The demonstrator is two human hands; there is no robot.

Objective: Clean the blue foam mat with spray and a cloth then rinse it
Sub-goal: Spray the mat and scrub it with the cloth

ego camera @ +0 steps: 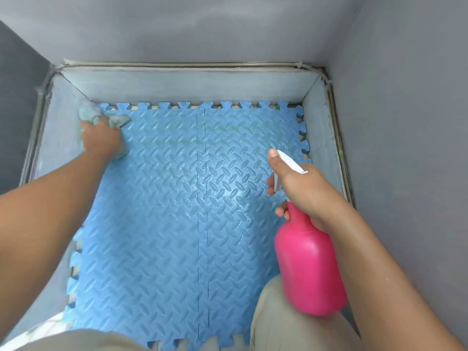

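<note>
Knees in beige trousers [273, 323] at near edge, over blue foam mat [162, 224]. Mat lies flat in grey walled basin [182, 84], filling its floor; wet sheen right of centre. Right hand [304, 188], grip closed round neck of pink spray bottle [307, 264], white nozzle pointing far-left. Left hand [103, 140], grip closed on grey cloth [96, 115], pressed onto mat's far-left corner.
</note>
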